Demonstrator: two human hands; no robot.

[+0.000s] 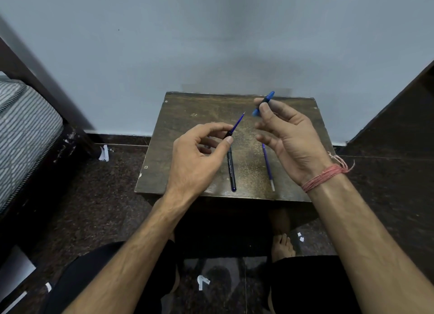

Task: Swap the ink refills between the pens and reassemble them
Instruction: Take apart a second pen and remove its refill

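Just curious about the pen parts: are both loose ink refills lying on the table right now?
No, only one refill lies on the table; the other refill sticks out of the black pen the left hand holds.

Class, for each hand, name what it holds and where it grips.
Left hand pinches the black pen barrel at its front end, refill tip protruding. Right hand pinches the blue pen piece around its middle.

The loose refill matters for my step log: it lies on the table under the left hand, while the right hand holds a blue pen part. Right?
Not quite. In the head view the loose refill lies on the table under the right hand, not the left. The right hand does hold the blue pen part.
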